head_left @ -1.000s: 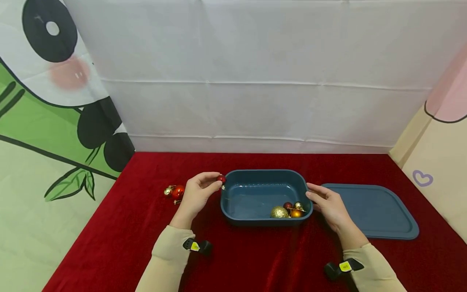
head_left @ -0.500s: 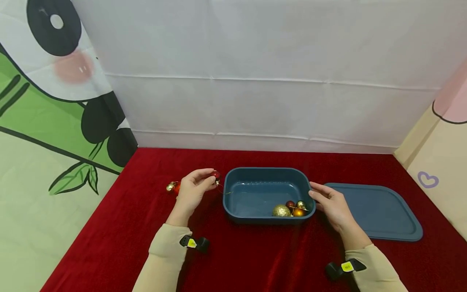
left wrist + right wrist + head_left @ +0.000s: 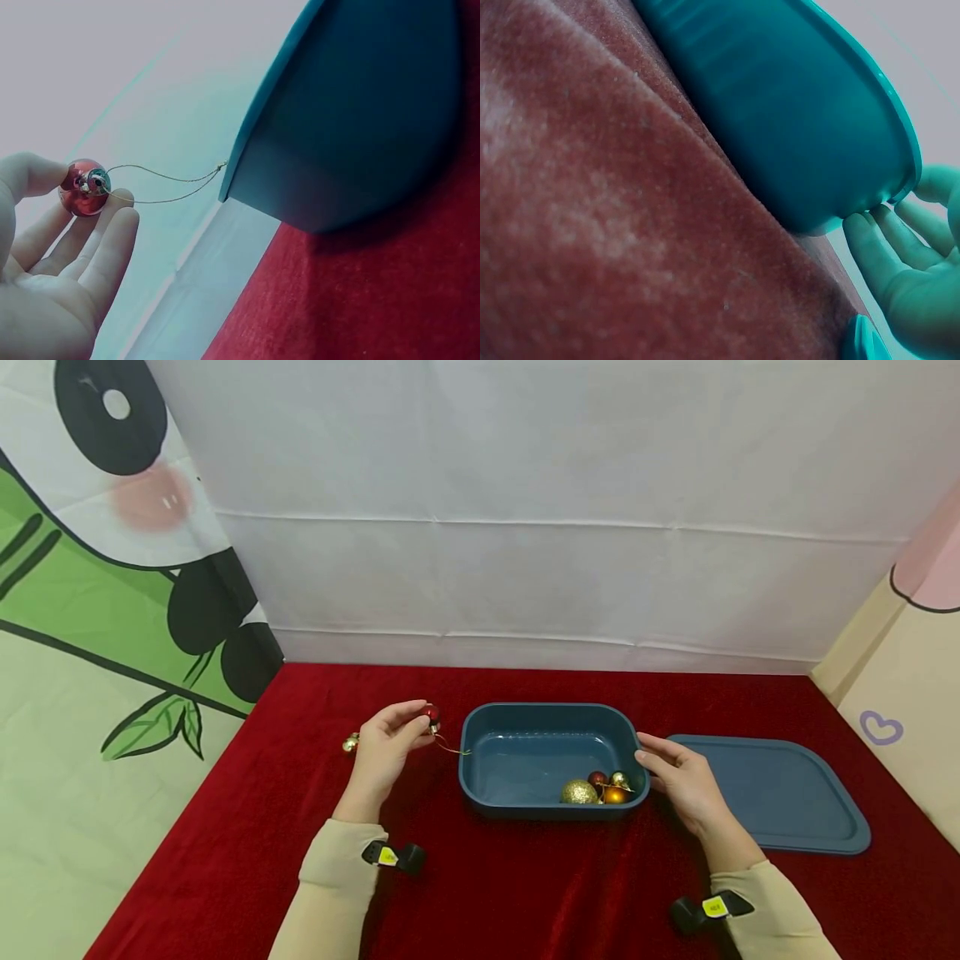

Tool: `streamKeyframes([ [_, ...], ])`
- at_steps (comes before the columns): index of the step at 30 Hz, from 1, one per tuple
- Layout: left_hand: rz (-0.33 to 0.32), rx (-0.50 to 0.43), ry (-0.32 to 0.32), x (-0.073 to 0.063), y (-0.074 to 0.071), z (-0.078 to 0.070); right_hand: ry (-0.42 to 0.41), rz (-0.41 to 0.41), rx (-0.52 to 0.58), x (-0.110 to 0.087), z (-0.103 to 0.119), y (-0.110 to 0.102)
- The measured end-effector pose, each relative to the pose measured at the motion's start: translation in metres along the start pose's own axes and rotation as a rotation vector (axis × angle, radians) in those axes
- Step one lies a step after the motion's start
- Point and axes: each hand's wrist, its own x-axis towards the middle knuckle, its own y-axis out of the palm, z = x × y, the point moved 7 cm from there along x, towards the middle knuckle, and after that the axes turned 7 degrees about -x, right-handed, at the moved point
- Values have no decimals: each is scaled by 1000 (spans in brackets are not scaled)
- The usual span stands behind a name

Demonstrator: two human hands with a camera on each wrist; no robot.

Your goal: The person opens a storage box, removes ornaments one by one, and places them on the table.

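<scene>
Beside the left end of a blue rectangular box [image 3: 551, 812], my left hand [image 3: 381, 756] pinches a small red Christmas ball [image 3: 84, 187] between thumb and fingers. Its thin gold string loop [image 3: 169, 201] stretches across to the box rim. My right hand [image 3: 686, 785] holds the box's right end, with the thumb at the rim and the fingertips against the outer wall. In the box's near right corner lie a glittery gold ball [image 3: 579, 792], an orange-gold ball [image 3: 616, 795], a dark red ball [image 3: 597, 778] and a small shiny gold ball [image 3: 619, 778].
A flat blue lid [image 3: 780, 793] lies right of the box on the red cloth [image 3: 495, 885]. Behind my left hand a small gold ball [image 3: 350, 742] shows on the cloth; the hand hides what is near it. A white fabric backdrop [image 3: 480, 577] rises behind the table.
My left hand has drawn the red Christmas ball leftward, away from the box, and its gold string now shows stretched out. The right hand stays at the box's right end.
</scene>
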Motion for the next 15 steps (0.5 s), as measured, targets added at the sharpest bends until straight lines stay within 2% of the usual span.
streamKeyframes([
  [6,-28,0,16,0,-8,-5,-12,-1,-12,0,-1,-1],
  [15,-99,-42,35,2,-27,-9,-29,0,-9,2,-1,1],
])
